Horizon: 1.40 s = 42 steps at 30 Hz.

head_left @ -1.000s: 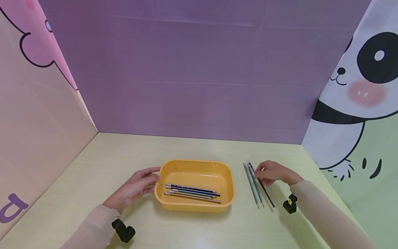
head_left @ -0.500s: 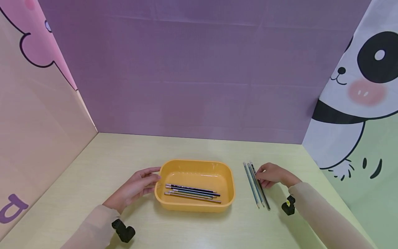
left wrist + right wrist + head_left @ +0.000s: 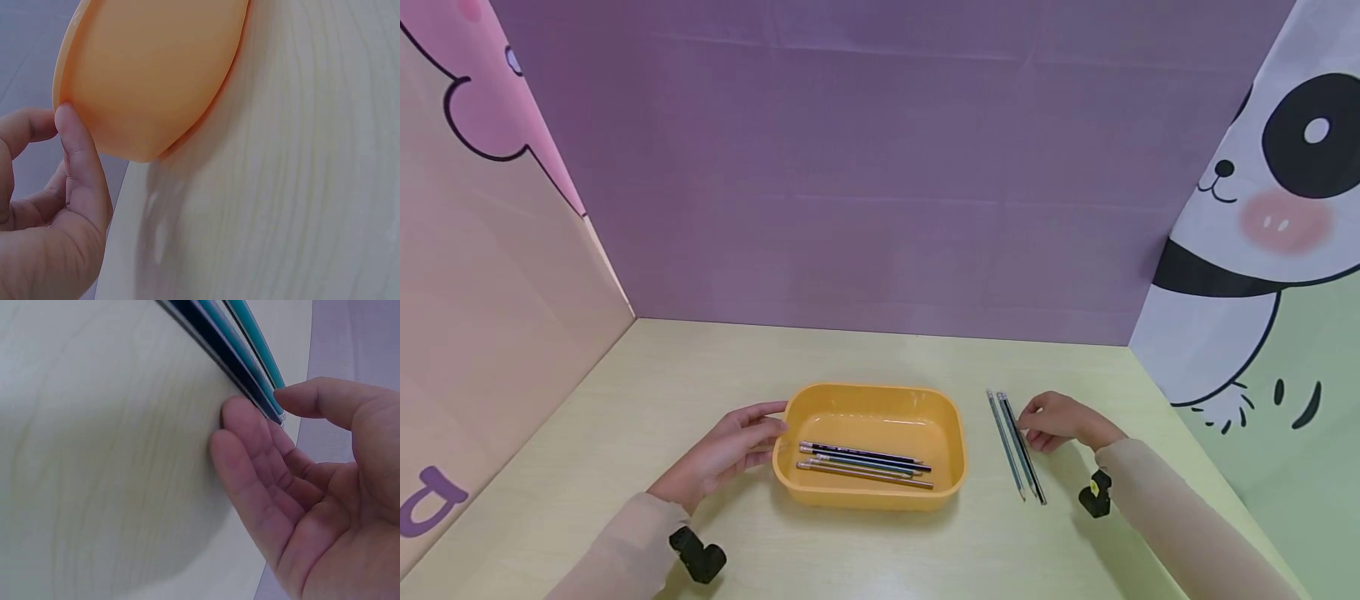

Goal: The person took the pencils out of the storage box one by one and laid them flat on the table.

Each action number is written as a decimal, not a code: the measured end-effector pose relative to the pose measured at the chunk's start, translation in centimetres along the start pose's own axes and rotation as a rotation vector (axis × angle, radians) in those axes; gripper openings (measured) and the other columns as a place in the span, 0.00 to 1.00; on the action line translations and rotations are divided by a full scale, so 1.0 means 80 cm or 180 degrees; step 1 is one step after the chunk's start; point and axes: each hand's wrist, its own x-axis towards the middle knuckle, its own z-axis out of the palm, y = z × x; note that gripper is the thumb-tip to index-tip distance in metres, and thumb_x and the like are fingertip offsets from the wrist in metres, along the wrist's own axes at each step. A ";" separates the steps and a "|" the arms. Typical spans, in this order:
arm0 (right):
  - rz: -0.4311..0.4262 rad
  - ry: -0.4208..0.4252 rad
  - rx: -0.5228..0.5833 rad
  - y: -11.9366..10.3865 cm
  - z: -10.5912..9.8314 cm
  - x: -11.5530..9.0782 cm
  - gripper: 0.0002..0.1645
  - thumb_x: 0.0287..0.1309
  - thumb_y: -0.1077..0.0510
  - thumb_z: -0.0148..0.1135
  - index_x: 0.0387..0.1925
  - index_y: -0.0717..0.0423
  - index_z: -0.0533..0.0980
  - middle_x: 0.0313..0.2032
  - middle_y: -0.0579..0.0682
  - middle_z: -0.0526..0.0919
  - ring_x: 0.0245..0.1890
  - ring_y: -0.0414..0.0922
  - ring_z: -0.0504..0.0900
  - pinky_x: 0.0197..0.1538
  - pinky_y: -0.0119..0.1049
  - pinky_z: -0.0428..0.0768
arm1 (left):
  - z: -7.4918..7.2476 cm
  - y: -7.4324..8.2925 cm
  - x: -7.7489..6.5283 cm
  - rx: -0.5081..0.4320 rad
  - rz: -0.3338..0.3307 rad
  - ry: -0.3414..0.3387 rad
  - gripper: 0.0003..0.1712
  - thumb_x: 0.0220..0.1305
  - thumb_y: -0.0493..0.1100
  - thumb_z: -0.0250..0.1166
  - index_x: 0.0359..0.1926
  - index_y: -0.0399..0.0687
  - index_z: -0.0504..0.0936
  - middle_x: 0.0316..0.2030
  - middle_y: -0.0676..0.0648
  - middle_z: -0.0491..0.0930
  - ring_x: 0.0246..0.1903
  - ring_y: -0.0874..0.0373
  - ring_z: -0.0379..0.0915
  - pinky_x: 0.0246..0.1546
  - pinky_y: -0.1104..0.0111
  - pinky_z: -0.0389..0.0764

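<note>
At the left end of a yellow tray [image 3: 865, 421], the left hand [image 3: 737, 446] pinches the rim between thumb and forefinger, seen close in the left wrist view. Several pencils [image 3: 865, 456] lie side by side inside that tray. To its right, a dark pencil [image 3: 1032, 471] rests on the table alongside two teal pencils [image 3: 1006, 446], all slanting the same way. The right hand [image 3: 1060, 421] is at the dark pencil's right side, its fingertips touching the pencil near the upper end. In the right wrist view the thumb [image 3: 306, 400] stands apart from the fingers.
The pale wooden table [image 3: 880, 558] ends at a purple back panel [image 3: 880, 192]. Printed panels stand on both sides, a pink one [image 3: 490, 250] at left and a panda one [image 3: 1240, 208] at right. Each wrist carries a small black camera.
The dark pencil has shifted left and turned until it lies along the teal pencils. The right hand has moved very little; the left hand and tray have stayed put.
</note>
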 end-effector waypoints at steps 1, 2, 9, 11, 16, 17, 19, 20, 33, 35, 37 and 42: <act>-0.0006 0.0008 -0.0016 -0.001 0.000 0.000 0.13 0.65 0.59 0.60 0.42 0.67 0.75 0.27 0.52 0.82 0.25 0.43 0.81 0.34 0.38 0.85 | 0.000 0.001 0.000 0.0010 0.0006 -0.0012 0.36 0.72 0.42 0.62 0.73 0.31 0.59 0.50 0.38 0.79 0.44 0.54 0.80 0.45 0.66 0.84; -0.0008 0.0020 -0.0025 -0.002 -0.001 -0.001 0.12 0.65 0.59 0.60 0.42 0.67 0.75 0.27 0.52 0.82 0.25 0.43 0.81 0.34 0.38 0.85 | 0.001 0.001 0.000 0.0007 0.0002 -0.0005 0.36 0.72 0.42 0.62 0.73 0.31 0.59 0.51 0.38 0.79 0.44 0.54 0.80 0.45 0.66 0.84; -0.0081 0.0022 -0.0126 -0.011 -0.005 -0.002 0.12 0.66 0.58 0.59 0.42 0.66 0.75 0.27 0.50 0.81 0.25 0.43 0.80 0.34 0.38 0.84 | 0.001 0.004 -0.002 0.0002 0.0029 -0.0036 0.37 0.72 0.42 0.61 0.73 0.31 0.58 0.51 0.39 0.80 0.45 0.54 0.80 0.45 0.67 0.84; -0.0082 0.0008 -0.0145 -0.012 -0.007 -0.001 0.12 0.67 0.58 0.59 0.43 0.66 0.75 0.27 0.50 0.81 0.26 0.43 0.79 0.35 0.38 0.84 | 0.001 0.004 -0.002 0.0007 0.0042 -0.0054 0.37 0.72 0.42 0.61 0.73 0.30 0.58 0.51 0.39 0.80 0.45 0.55 0.80 0.45 0.67 0.84; -0.0099 0.0020 -0.0154 -0.017 -0.009 0.001 0.12 0.66 0.58 0.59 0.44 0.65 0.75 0.29 0.51 0.81 0.28 0.44 0.79 0.36 0.39 0.83 | 0.001 0.004 -0.002 -0.0001 0.0042 -0.0052 0.37 0.72 0.42 0.61 0.74 0.30 0.57 0.50 0.40 0.80 0.45 0.55 0.80 0.45 0.67 0.84; -0.0114 0.0014 -0.0147 -0.018 -0.009 0.001 0.13 0.66 0.58 0.59 0.44 0.65 0.75 0.29 0.52 0.81 0.28 0.44 0.79 0.36 0.39 0.83 | 0.001 0.005 -0.002 0.0006 0.0041 -0.0048 0.37 0.72 0.42 0.61 0.74 0.30 0.57 0.50 0.40 0.80 0.44 0.55 0.80 0.45 0.67 0.84; -0.0141 0.0012 -0.0148 -0.021 -0.010 0.000 0.13 0.67 0.57 0.58 0.44 0.65 0.75 0.30 0.53 0.81 0.29 0.45 0.79 0.36 0.39 0.82 | 0.001 0.004 -0.002 0.0003 0.0046 -0.0050 0.37 0.72 0.42 0.61 0.73 0.30 0.58 0.50 0.40 0.80 0.44 0.55 0.80 0.44 0.67 0.84; -0.0162 0.0009 -0.0150 -0.022 -0.010 0.000 0.13 0.67 0.57 0.58 0.44 0.65 0.75 0.31 0.53 0.81 0.29 0.44 0.79 0.36 0.39 0.82 | 0.001 0.004 -0.002 0.0005 0.0041 -0.0038 0.37 0.72 0.42 0.61 0.73 0.30 0.58 0.50 0.40 0.80 0.44 0.55 0.80 0.44 0.67 0.84; -0.0356 0.0011 -0.0284 -0.043 -0.008 -0.001 0.15 0.70 0.54 0.58 0.46 0.63 0.74 0.34 0.54 0.81 0.32 0.46 0.79 0.36 0.39 0.83 | 0.003 0.005 -0.003 -0.0010 0.0052 -0.0075 0.37 0.72 0.41 0.61 0.74 0.30 0.57 0.49 0.40 0.80 0.45 0.55 0.81 0.45 0.66 0.84; -0.0385 -0.0004 -0.0269 -0.046 -0.008 -0.002 0.16 0.70 0.53 0.58 0.47 0.64 0.74 0.35 0.55 0.82 0.33 0.47 0.80 0.36 0.39 0.83 | 0.002 0.004 -0.002 -0.0018 0.0044 -0.0071 0.37 0.72 0.41 0.61 0.74 0.30 0.57 0.49 0.41 0.80 0.44 0.55 0.81 0.45 0.66 0.84; -0.0412 -0.0022 -0.0254 -0.050 -0.007 -0.002 0.16 0.71 0.53 0.58 0.47 0.64 0.74 0.35 0.56 0.82 0.33 0.47 0.80 0.36 0.39 0.82 | 0.002 0.004 -0.002 -0.0023 0.0038 -0.0065 0.37 0.72 0.41 0.61 0.74 0.30 0.57 0.49 0.41 0.80 0.44 0.55 0.81 0.45 0.66 0.84; -0.0496 -0.0064 -0.0222 -0.059 -0.008 -0.003 0.16 0.70 0.53 0.58 0.47 0.64 0.74 0.35 0.57 0.82 0.32 0.47 0.81 0.36 0.38 0.81 | 0.001 0.002 -0.002 -0.0030 0.0039 -0.0066 0.37 0.72 0.41 0.61 0.73 0.30 0.57 0.49 0.41 0.80 0.44 0.56 0.81 0.45 0.66 0.84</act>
